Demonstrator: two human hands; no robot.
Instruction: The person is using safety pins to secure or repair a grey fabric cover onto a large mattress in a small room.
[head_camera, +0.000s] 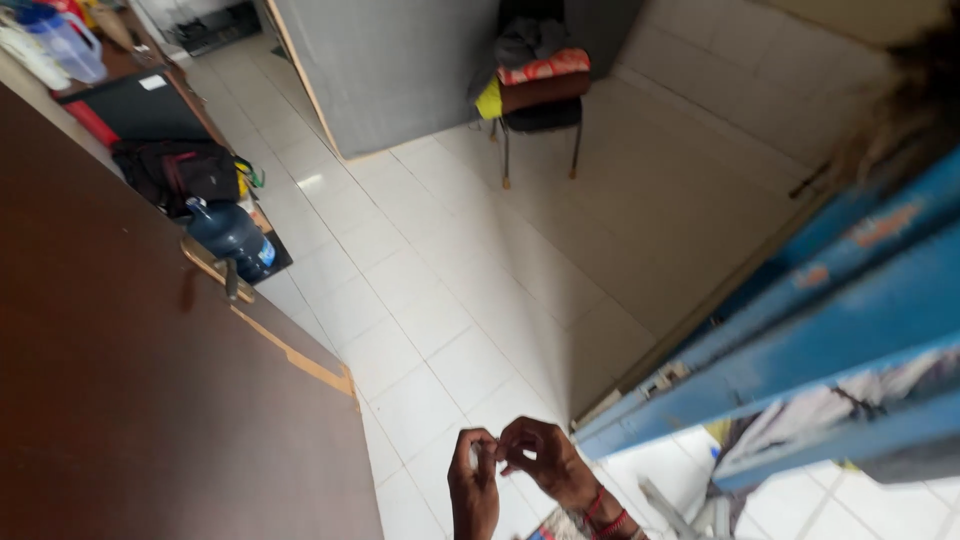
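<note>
white floor tiles (420, 330) stretch beneath a brown door (130, 400); left hand (473, 478) and right hand (540, 458) meet fingertip to fingertip, pinching a tiny pale object (487, 449) between them, likely to steady it.

Only one view: head cam, worn high, tilted steeply down & rolled, so the white tile floor (430, 300) slants across the frame. Left hand (473, 480) & right hand (540, 460) sit close at bottom edge; chair (540, 100) is far off at top. Brown door (130, 400) fills the near left, blue frame (800, 340) the near right.
</note>
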